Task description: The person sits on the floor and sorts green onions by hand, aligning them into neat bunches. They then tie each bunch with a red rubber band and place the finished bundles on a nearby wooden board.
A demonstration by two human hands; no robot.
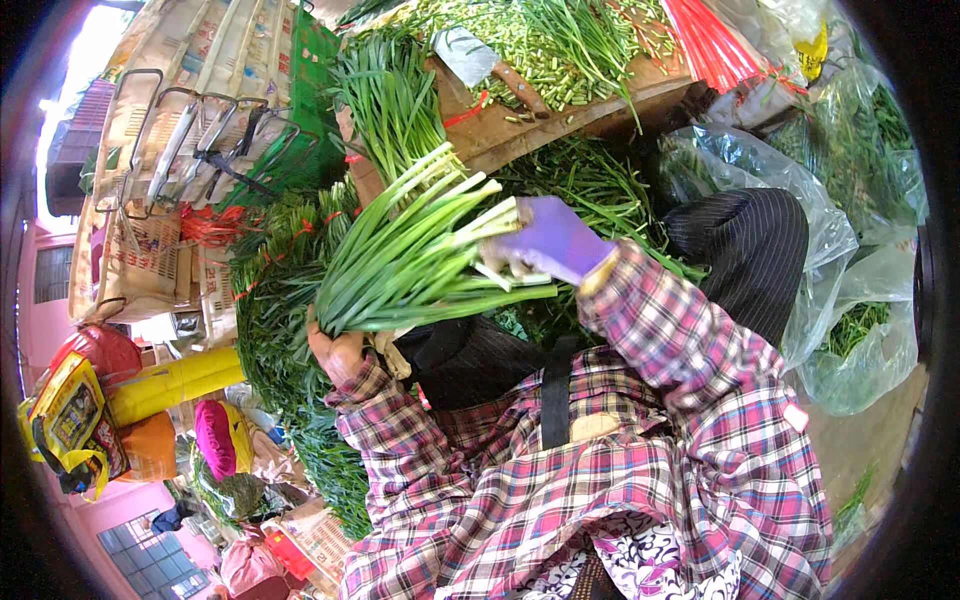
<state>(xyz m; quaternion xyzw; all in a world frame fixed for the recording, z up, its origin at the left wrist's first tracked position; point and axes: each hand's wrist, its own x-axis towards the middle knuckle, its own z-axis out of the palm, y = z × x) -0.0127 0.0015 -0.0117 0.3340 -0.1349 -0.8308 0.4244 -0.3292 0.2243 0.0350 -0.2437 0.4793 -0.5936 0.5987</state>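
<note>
My bare left hand point(337, 356) holds a loose bunch of green garlic chives point(409, 255) by the leafy end. The pale stem ends fan out up and to the right. At those stem ends is my right hand point(555, 236) in a purple glove, its fingers bent and blurred by motion. Whether they grip the stems I cannot make out. Beyond the bunch, a cleaver point(487, 71) with a wooden handle lies on a wooden board point(487, 139). Another bunch of chives point(390, 105) rests on the board's left part, beside many short cut stem pieces point(559, 45).
Tied chive bundles point(277, 262) are piled at my left. Loose greens point(577, 180) lie below the board. Red ties point(712, 45) hang at its right corner. Clear plastic bags point(795, 217) of greens stand at my right. Stacked plastic crates point(202, 97) rise at the upper left.
</note>
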